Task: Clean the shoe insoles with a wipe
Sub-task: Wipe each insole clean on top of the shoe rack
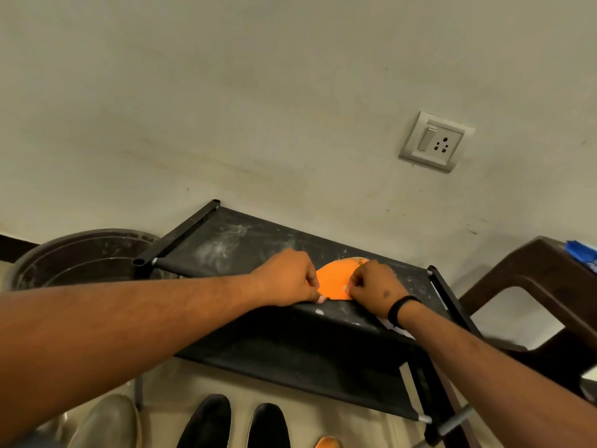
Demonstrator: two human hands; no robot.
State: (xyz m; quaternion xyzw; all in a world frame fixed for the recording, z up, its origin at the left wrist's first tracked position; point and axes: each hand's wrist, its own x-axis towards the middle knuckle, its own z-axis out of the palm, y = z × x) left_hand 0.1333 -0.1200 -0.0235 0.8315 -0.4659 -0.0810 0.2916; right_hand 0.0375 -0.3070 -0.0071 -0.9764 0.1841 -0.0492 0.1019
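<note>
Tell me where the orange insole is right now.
In the head view the orange insole lies on the top shelf of the black rack, right of centre, between the left hand and right hand, below the wall socket.

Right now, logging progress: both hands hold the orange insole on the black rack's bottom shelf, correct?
Not the bottom shelf. The head view shows the left hand and right hand gripping the orange insole on the black fabric rack's top shelf.
</note>
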